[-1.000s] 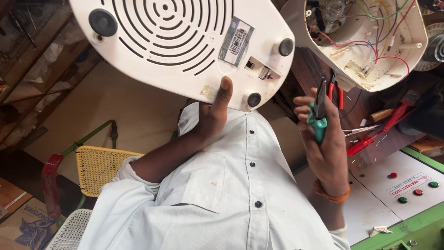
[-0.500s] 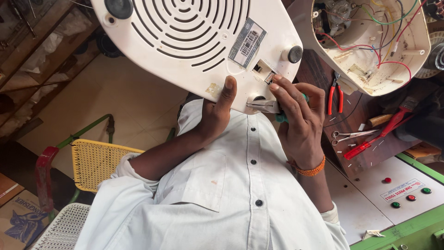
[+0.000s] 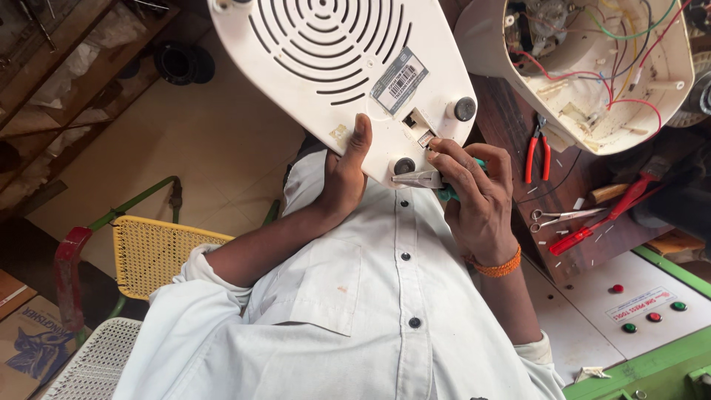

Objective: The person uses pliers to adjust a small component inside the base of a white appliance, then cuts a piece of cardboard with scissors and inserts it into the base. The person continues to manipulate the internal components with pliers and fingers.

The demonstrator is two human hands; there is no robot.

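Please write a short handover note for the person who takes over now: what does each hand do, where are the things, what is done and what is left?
Left hand: holds the white base cover up by its lower edge, vented underside facing the camera.
Right hand: grip closed on green-handled pliers, tips at the cover's edge near the small slot.
On the bench: open white housing with loose wires, red-handled cutters, scissors, red screwdriver.
Done: cover is off the housing.
Left: whatever the pliers are working on; cover not yet refitted.

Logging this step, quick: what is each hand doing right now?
Left hand: closed on the edge of the white base cover.
Right hand: closed on green-handled pliers, tips at the cover.
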